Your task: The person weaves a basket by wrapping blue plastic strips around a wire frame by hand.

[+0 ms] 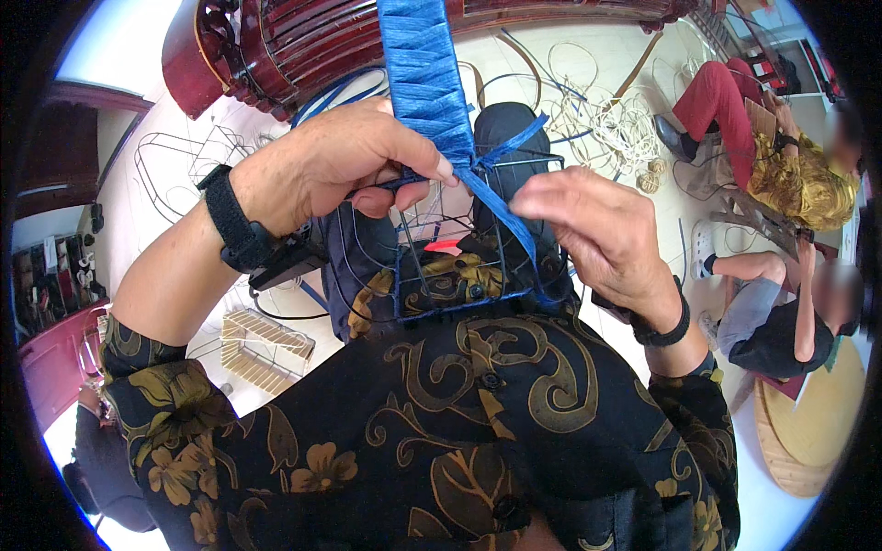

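A wire frame point(401, 266) rests over my lap, its upper part a panel tightly wrapped in blue strip point(424, 78). My left hand point(367, 151) is closed on the frame at the panel's lower corner, thumb pressing the wrapping there. From that corner a loose blue strip point(496, 204) runs down to the right. My right hand point(602, 230) has its fingers drawn together at this strip, and the fingertips are slightly blurred. A short blue strip end point(519, 138) sticks out beside the corner. Bare wires of the frame show below, against my patterned shirt.
Dark red carved wooden furniture point(303, 46) stands ahead. Pale tangled cord point(616, 138) lies on the floor to the right, bent wire frames point(184, 165) to the left. A slatted piece point(266, 344) sits near my left elbow. Two people sit at right, near a round board point(813, 418).
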A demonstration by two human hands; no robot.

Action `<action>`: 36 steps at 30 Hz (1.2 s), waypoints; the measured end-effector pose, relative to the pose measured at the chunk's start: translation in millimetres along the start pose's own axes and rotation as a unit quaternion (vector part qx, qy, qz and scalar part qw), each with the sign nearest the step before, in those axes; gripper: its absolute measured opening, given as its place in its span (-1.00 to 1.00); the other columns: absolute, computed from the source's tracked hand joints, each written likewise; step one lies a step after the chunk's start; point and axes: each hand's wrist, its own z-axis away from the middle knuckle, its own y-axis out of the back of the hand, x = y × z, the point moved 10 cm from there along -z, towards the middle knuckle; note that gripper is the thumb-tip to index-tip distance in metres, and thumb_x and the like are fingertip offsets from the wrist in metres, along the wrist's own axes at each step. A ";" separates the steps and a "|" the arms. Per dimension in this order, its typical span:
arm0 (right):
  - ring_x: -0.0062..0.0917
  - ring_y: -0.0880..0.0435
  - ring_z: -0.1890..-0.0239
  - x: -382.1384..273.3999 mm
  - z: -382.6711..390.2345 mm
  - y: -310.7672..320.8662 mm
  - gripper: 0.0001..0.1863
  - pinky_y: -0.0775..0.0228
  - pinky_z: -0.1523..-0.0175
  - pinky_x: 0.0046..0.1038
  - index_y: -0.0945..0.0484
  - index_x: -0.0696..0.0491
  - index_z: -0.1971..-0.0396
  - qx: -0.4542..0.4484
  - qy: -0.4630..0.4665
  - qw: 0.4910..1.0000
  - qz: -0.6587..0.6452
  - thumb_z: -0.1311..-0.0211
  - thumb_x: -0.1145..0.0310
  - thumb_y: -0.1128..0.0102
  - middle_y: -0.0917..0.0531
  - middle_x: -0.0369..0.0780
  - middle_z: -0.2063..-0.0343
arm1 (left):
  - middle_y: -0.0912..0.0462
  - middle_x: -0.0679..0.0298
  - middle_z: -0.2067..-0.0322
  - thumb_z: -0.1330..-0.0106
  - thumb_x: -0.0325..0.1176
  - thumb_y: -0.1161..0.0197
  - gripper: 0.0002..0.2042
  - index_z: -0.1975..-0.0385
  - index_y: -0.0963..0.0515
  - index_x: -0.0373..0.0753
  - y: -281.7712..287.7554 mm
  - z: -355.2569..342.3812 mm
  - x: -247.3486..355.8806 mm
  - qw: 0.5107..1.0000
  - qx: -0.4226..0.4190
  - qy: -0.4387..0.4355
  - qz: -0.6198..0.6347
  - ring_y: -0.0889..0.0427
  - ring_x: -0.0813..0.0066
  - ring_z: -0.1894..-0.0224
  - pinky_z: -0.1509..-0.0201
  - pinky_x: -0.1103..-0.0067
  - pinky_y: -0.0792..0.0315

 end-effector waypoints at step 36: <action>-0.37 -0.56 0.42 -54.2 -55.0 -59.9 -0.82 -0.47 0.33 -0.36 -0.50 0.10 0.40 -0.072 0.107 0.909 0.397 0.06 0.40 -0.24 -0.46 -0.22 0.48 | -0.57 0.24 0.68 -0.18 -0.46 -0.28 -0.91 0.51 -0.57 -0.31 -9.6 5.8 -7.0 0.994 -0.094 -0.044 0.032 -0.26 0.65 0.82 0.73 0.65 -0.04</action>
